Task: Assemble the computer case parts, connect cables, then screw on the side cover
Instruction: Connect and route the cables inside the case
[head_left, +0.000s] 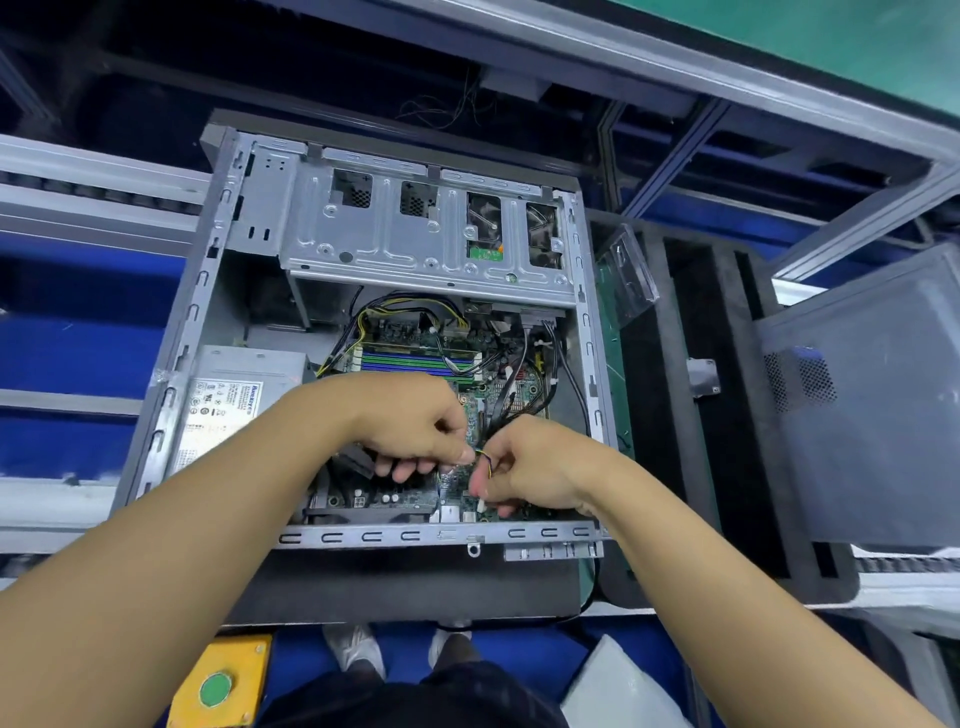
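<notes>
The computer case (171, 395) lies on its side with the open face up, on a black foam tray (691, 467). Inside the case, near its closest rim, a thin wire (486, 457) with yellow, blue and black strands arches between the two hands above the motherboard (395, 496). The left hand (415, 431) has its fingers curled and pinches one end of the wire between thumb and fingertip. The right hand (530, 467), also curled, grips the other end, and a small white plug (482, 504) shows just under its fingertips. Whether the plug touches the board cannot be told.

A bundle of black cables (519, 384) runs from the far side of the case interior down to the right hand. Behind the hands are the blue and green memory slots (415, 361). The power supply (234, 395) sits against the left wall of the case, and the metal drive cage (395, 234) fills its far end.

Right of the case, on the foam tray, lie a clear plastic piece (628, 270) and a small metal bracket (702, 378). Further right of the case the grey side cover (872, 415) rests apart from it, vent holes showing. Below the case's near edge, to the left, is a yellow box (218, 686) with a green button.
</notes>
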